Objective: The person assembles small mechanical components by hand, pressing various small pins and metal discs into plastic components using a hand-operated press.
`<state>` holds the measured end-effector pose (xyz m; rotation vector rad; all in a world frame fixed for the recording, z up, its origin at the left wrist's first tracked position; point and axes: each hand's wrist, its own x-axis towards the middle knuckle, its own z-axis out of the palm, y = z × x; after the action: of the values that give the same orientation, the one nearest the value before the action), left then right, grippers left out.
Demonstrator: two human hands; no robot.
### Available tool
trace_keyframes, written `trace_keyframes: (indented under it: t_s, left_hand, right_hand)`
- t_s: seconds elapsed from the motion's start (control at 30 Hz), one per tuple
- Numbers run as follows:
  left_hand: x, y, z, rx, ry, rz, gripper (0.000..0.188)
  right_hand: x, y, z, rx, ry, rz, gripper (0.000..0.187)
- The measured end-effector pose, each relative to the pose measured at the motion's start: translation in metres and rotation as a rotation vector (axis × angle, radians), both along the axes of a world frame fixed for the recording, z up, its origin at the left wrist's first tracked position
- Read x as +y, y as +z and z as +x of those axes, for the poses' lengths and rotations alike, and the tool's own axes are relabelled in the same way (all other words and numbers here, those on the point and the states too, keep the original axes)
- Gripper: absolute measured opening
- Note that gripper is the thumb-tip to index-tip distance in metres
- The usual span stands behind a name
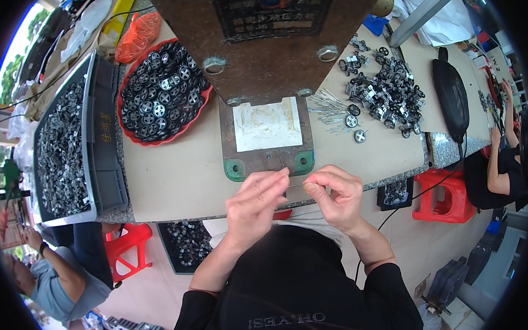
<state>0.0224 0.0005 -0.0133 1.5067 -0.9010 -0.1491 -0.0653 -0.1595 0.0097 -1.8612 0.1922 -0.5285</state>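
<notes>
Tan board covers the workbench (177,179) in front of me, with a brown metal press (266,54) standing at its far middle and a green-cornered base plate (268,159) reaching toward my hands. My left hand (255,205) has its fingers pinched together at the near edge of that plate, thumb and forefinger closed on one end of a thin metal pin (295,185). My right hand (335,196) meets it, fingertips closed on the pin's other end, the remaining fingers curled in. The pin lies level between both hands, just over the bench edge.

To the left of the press, a red round tray (136,135) is heaped with small black wheels (163,96) with silver hubs. Further left, a grey crate (103,153) holds a mass of small metal parts (60,149). On the right side of the bench lie a loose bundle of pins (327,110) and a pile of assembled wheel pieces (389,96). Below the bench, a black tray (188,243) of more parts rests beside a red stool (127,251). Another person's arm (499,168) shows at the far right.
</notes>
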Motion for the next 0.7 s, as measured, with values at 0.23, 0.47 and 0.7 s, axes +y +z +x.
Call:
trace_keyframes:
  t_s: [0.23, 0.47, 0.7]
  left_hand:
    - [-0.005, 0.008, -0.005, 0.104, 0.006, 0.093, 0.042]
    - [-0.006, 0.000, -0.012, 0.196, 0.046, 0.044, 0.044]
    - [-0.013, 0.003, -0.013, 0.164, 0.112, 0.186, 0.026]
  right_hand:
    - [0.002, -0.005, -0.004, -0.012, -0.069, 0.027, 0.005]
    - [0.002, -0.008, -0.005, 0.030, -0.057, 0.153, 0.005]
    - [-0.008, 0.011, -0.003, 0.159, 0.101, 0.072, 0.012]
